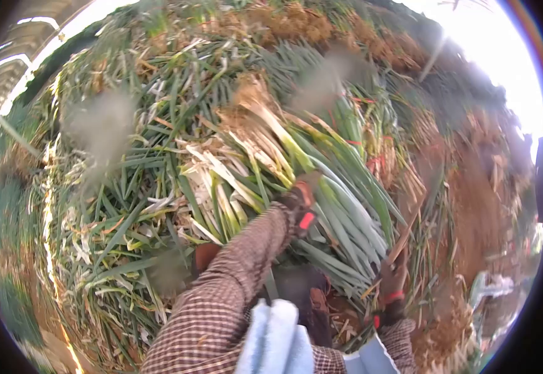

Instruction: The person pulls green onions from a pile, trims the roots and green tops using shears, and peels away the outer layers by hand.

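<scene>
One view only — a head-worn fisheye, looking forward and steeply down over the wearer's own checked sleeves (234, 280). It sits close, the heaped green onions (271, 168) filling the round frame edge to edge — dark corners, bright sky curling at the top rim.

grey blurry smudges (100, 124) veil parts of the heap of green and white leek stalks (221, 168); the gloved left hand (299, 202) has its fingers buried among them, grip unclear.

Brown-and-cream checked sleeves (234, 274) — dark work gloves with red patches on each grip (300, 206) — pale blue cloth at the chest.
</scene>
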`<action>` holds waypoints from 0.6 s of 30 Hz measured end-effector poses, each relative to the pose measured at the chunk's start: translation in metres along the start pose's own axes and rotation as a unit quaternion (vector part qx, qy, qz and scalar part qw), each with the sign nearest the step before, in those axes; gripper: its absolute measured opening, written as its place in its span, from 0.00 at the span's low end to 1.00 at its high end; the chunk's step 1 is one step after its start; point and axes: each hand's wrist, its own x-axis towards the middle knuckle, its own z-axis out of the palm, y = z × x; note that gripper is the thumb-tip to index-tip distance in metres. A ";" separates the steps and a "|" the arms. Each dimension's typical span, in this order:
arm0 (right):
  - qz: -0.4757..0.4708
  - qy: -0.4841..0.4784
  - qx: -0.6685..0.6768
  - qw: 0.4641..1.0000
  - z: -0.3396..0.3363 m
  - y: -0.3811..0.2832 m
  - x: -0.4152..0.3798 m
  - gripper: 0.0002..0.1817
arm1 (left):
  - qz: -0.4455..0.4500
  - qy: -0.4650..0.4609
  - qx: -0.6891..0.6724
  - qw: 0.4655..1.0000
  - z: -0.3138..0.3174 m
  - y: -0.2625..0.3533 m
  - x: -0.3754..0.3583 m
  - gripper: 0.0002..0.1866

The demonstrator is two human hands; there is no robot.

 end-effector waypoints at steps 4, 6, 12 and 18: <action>0.004 0.032 0.030 0.999 -0.022 -0.090 0.035 0.33 | -0.027 -0.002 -0.492 0.870 -0.058 0.026 -0.060 0.28; -0.061 -0.021 -0.027 0.998 -0.011 -0.134 0.055 0.31 | -0.157 -0.017 -0.597 0.786 -0.086 0.057 -0.087 0.27; -0.290 -0.203 -0.282 0.892 0.058 -0.174 0.038 0.30 | -0.247 0.024 -0.652 0.716 -0.023 -0.008 -0.121 0.19; -0.188 -0.283 -0.375 0.863 0.059 -0.144 -0.003 0.22 | -0.285 -0.002 -0.612 0.737 0.019 -0.048 -0.160 0.19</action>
